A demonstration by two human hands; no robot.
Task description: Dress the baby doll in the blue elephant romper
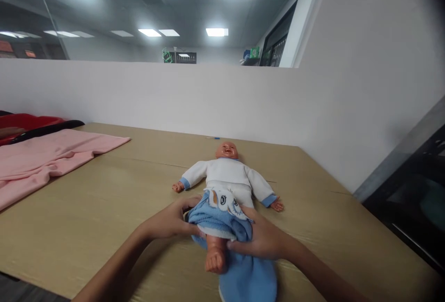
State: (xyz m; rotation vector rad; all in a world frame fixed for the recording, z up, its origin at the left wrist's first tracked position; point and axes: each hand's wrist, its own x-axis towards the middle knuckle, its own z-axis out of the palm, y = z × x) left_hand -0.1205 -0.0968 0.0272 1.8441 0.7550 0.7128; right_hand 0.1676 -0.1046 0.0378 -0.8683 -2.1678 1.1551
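A baby doll (227, 172) lies on its back on the tan table, head away from me and arms spread. It wears a white top with blue cuffs. Around its lower body is a bunched blue cloth garment (219, 218) with an animal face on it. My left hand (177, 218) grips the garment's left side, thumb in front. On the other side my right hand (260, 234) holds its edge close to the doll's bare foot (215, 258), which sticks out toward me. One blue part (248, 279) of the garment hangs flat below my right hand. The doll's other leg is hidden.
A pink cloth (52, 156) lies spread at the left, beside a red and black object (31, 125). A small blue-tipped item (216, 138) rests near the table's back edge. A white wall (174, 98) with glass above stands behind, and a dark object (413, 195) is at the right.
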